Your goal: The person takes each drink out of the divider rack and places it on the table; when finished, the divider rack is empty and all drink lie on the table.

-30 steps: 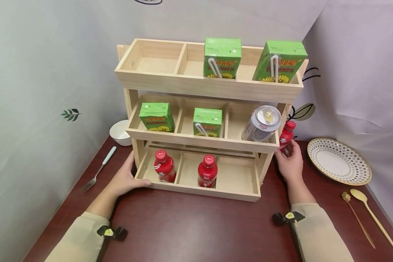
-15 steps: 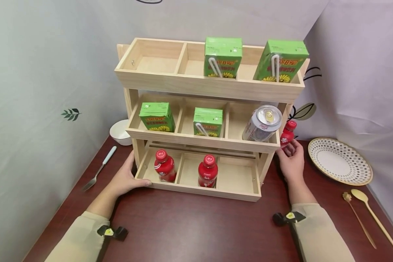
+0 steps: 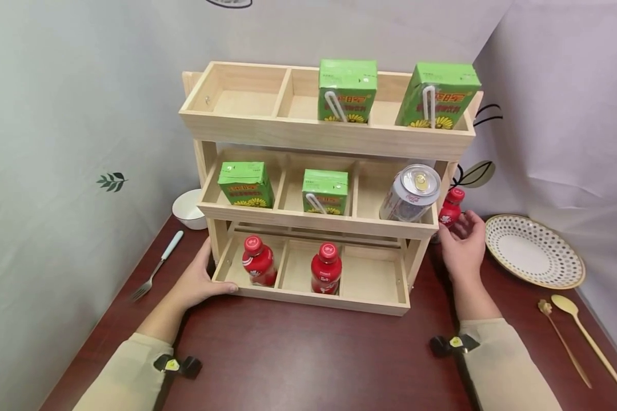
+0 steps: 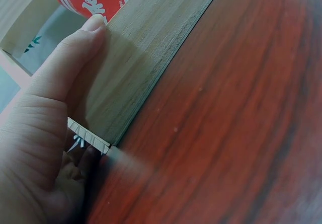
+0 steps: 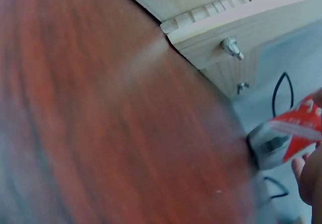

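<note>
A three-tier wooden rack (image 3: 308,305) stands on the dark red table. My left hand (image 3: 197,279) holds its lower left corner, thumb along the front board of the bottom tray, fingers round the side and partly hidden. Just right of the rack a red-capped bottle (image 3: 449,208) stands, its lower part clear in the right wrist view. Beside that bottle is my right hand (image 3: 463,245), thumb near its front and fingers loosely bent to its right, seemingly apart from it. Two similar red bottles, one on the left (image 3: 259,262) and one in the middle (image 3: 326,271), occupy the bottom tray.
Green drink cartons (image 3: 347,91) fill parts of the upper two tiers; a silver can (image 3: 411,191) sits at middle right. Left lie a white bowl (image 3: 189,210) and a fork (image 3: 156,265). Right are a dotted plate (image 3: 535,251), a gold spoon (image 3: 591,342) and a thin gold utensil (image 3: 563,342).
My right hand has shifted slightly right, its fingers spreading away from the bottle, which stays in place. The left hand keeps its hold on the rack corner.
</note>
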Demonstrator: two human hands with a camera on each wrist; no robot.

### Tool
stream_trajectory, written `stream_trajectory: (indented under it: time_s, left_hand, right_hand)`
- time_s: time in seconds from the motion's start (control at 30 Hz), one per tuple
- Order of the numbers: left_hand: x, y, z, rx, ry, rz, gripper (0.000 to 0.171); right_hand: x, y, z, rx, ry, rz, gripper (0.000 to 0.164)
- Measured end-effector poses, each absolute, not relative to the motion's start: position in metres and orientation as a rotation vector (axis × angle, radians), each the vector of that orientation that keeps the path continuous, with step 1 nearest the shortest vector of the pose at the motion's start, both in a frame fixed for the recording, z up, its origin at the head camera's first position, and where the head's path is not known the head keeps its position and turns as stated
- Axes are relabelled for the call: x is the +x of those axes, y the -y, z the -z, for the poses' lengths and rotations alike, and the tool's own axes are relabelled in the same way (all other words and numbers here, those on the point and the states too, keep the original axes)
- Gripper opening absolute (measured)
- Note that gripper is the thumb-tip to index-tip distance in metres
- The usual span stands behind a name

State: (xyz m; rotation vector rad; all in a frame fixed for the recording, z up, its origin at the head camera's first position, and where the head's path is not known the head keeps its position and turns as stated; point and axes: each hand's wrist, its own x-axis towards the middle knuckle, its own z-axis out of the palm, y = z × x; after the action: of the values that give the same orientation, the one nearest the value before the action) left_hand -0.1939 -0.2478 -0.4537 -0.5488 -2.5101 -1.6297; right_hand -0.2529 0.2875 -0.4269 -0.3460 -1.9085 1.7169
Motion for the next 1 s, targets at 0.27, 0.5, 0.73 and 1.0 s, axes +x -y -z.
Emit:
stream_trajectory:
  time_s: [0.27, 0.5, 0.73, 1.0]
  left_hand:
    - [-0.195, 0.248, 0.454, -0.554, 2.512, 1.607, 0.125]
    - [-0.194, 0.248, 0.453, -0.551, 2.513, 1.6, 0.125]
    - [-0.195, 0.247, 0.452, -0.56, 2.5, 1.63, 0.124]
    - [-0.194, 0.248, 0.453, -0.553, 2.505, 1.627, 0.124]
  right_hand:
    - [-0.247, -0.281, 0.406, -0.282, 1.812, -1.678, 0.056]
    - [-0.237, -0.271, 0.382, -0.208, 1.735, -1.724, 0.045]
    - [-0.219, -0.263, 0.359, -0.053, 1.578, -1.774, 0.035]
    - [-0.199, -0.245, 0.341, 0.15, 1.509, -1.788, 0.033]
